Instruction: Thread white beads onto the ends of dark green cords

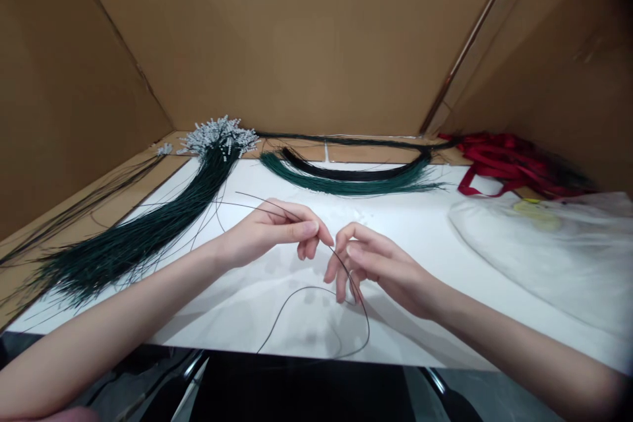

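Observation:
My left hand [284, 227] is closed, thumb against the fingers, pinching a thin dark wire [366, 320] above the white board. The wire's short ends stick out to the left behind this hand. From the fingertips it runs right and down, bending into loose loops below both hands. My right hand [370, 260] is just to the right, its fingers bent and apart. The wire passes by its fingertips; whether they touch it I cannot tell.
On the left lies a thick bundle of dark green strands [168, 231] with white beaded tips [220, 136]. Curved black strands [346, 173] and green strands [321, 183] lie at the back. Red ribbon [514, 158] and a clear plastic bag [539, 244] are at right. Cardboard walls [297, 39] enclose the white board [222, 316].

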Available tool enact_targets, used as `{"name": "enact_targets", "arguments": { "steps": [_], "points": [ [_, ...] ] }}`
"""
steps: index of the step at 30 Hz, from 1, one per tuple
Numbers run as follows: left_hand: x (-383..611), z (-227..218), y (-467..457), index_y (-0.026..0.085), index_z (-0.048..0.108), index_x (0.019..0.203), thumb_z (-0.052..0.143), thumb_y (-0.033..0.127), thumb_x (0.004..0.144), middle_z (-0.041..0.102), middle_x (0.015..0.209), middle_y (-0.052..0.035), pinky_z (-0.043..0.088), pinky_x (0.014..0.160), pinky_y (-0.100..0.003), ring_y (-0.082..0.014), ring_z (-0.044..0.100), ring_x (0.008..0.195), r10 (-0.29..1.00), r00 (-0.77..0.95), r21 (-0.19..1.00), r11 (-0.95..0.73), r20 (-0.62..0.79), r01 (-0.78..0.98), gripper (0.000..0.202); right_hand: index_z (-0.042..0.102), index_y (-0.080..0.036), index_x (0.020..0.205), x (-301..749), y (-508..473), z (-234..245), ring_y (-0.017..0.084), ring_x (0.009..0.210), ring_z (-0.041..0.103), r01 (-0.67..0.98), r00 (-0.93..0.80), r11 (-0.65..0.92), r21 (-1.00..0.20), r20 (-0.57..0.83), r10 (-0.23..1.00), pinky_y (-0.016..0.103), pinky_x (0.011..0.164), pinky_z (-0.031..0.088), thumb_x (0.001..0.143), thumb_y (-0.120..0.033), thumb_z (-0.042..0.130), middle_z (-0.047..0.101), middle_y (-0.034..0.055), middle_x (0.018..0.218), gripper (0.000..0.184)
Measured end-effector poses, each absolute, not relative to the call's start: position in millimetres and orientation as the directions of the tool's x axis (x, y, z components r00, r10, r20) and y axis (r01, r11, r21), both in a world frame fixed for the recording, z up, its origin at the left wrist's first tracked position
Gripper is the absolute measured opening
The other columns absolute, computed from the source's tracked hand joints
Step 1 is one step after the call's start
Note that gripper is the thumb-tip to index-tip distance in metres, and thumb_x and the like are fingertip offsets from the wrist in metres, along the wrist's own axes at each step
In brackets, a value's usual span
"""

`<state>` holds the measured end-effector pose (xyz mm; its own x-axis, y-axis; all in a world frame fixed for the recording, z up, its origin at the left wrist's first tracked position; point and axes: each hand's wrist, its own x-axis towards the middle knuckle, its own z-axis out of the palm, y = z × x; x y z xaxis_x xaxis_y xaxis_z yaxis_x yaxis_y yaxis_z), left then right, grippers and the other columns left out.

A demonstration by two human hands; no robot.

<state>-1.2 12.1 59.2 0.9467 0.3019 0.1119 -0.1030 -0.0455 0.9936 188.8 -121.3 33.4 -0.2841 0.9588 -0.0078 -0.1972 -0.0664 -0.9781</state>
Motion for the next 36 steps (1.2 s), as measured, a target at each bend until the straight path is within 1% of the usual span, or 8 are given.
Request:
{"name": "enact_targets", "arguments": {
  "steps": [6, 11, 15, 18, 23, 27, 32, 36],
  "points": [
    [-1, 59, 6, 0.012, 0.074, 0.094, 0.06, 0.024, 0.093, 0.063, 0.071, -0.0036, 0.045, 0.066, -0.022, -0.01, 0.057, 0.068, 0.275, 0.957, 0.995, -0.064, 0.087, -0.072, 0.018, 0.058, -0.014, 0.087, 181, -119, 31, 0.009, 0.057, 0.062, -0.16, -0.302, -0.094, -0.983, -0.042, 0.952, 0.02, 0.051, 0.041, 0.093, -0.036, 0.061, 0.068, 0.003, 0.074, 0.022],
    [-3, 62, -1, 0.017, 0.068, 0.114, 0.06, 0.032, 0.092, 0.06, 0.068, 0.0, 0.045, 0.063, -0.021, -0.0098, 0.055, 0.066, 0.391, 0.92, 0.993, -0.118, 0.019, 0.029, 0.028, 0.057, -0.014, 0.078, 181, -122, 25, 0.007, 0.054, 0.059, -0.156, -0.194, -0.071, -0.985, -0.04, 0.98, 0.019, 0.051, 0.041, 0.087, -0.034, 0.069, 0.066, 0.0004, 0.067, 0.025],
    [-14, 67, -11, 0.012, 0.072, 0.082, 0.056, 0.041, 0.093, 0.05, 0.054, 0.0023, 0.033, 0.05, -0.02, -0.0073, 0.042, 0.052, 0.369, 0.92, 0.918, -0.303, -0.132, 0.254, 0.035, 0.057, -0.015, 0.074, 180, -127, 25, 0.007, 0.055, 0.058, -0.143, -0.11, -0.036, -0.989, -0.02, 0.994, 0.02, 0.054, 0.044, 0.086, -0.033, 0.071, 0.065, -0.0007, 0.065, 0.025],
    [-24, 76, -23, 0.013, 0.069, 0.073, 0.054, 0.041, 0.094, 0.046, 0.051, 0.0038, 0.029, 0.048, -0.02, -0.0063, 0.04, 0.049, 0.431, 0.897, 0.883, -0.38, -0.095, 0.276, 0.038, 0.057, -0.015, 0.073, 177, -131, 26, 0.007, 0.056, 0.056, -0.125, -0.062, -0.014, -0.992, -0.007, 0.998, 0.02, 0.058, 0.046, 0.086, -0.032, 0.071, 0.063, -0.0014, 0.064, 0.025],
    [-31, 89, -35, 0.015, 0.063, 0.071, 0.058, 0.037, 0.092, 0.051, 0.053, 0.0041, 0.037, 0.054, -0.02, -0.0079, 0.047, 0.052, 0.721, 0.683, 0.907, -0.357, 0.117, 0.221, 0.03, 0.058, -0.015, 0.072, 167, -136, 31, 0.007, 0.057, 0.056, -0.045, -0.009, 0.007, -0.999, 0.008, 1.0, 0.02, 0.058, 0.046, 0.087, -0.031, 0.069, 0.063, -0.0012, 0.064, 0.024],
    [-31, 90, -36, 0.014, 0.066, 0.061, 0.058, 0.039, 0.092, 0.063, 0.062, -0.0018, 0.044, 0.066, -0.022, -0.0128, 0.06, 0.067, 0.709, 0.694, 0.915, -0.352, 0.122, 0.199, 0.04, 0.059, -0.016, 0.071, 159, -141, 35, 0.009, 0.06, 0.056, 0.074, 0.028, 0.069, -0.995, 0.072, 0.997, 0.021, 0.059, 0.047, 0.088, -0.03, 0.067, 0.062, -0.0004, 0.067, 0.023],
    [-32, 81, -34, 0.011, 0.073, 0.082, 0.055, 0.041, 0.094, 0.07, 0.066, -0.0053, 0.048, 0.066, -0.023, -0.0129, 0.059, 0.064, 0.674, 0.738, 0.971, -0.189, 0.02, 0.146, 0.037, 0.061, -0.018, 0.073, 150, -149, 32, 0.013, 0.067, 0.059, 0.211, 0.028, 0.124, -0.97, 0.132, 0.991, 0.026, 0.066, 0.048, 0.089, -0.031, 0.064, 0.063, 0.0014, 0.072, 0.021],
    [-33, 77, -34, 0.01, 0.072, 0.085, 0.052, 0.038, 0.096, 0.073, 0.072, -0.0081, 0.048, 0.066, -0.022, -0.0126, 0.06, 0.066, 0.627, 0.779, 0.986, -0.124, -0.01, 0.112, 0.037, 0.061, -0.018, 0.073, 144, -153, 27, 0.015, 0.068, 0.058, 0.295, -0.017, 0.166, -0.941, 0.168, 0.986, 0.029, 0.066, 0.046, 0.089, -0.03, 0.064, 0.065, 0.0024, 0.073, 0.02]
  ]
}}
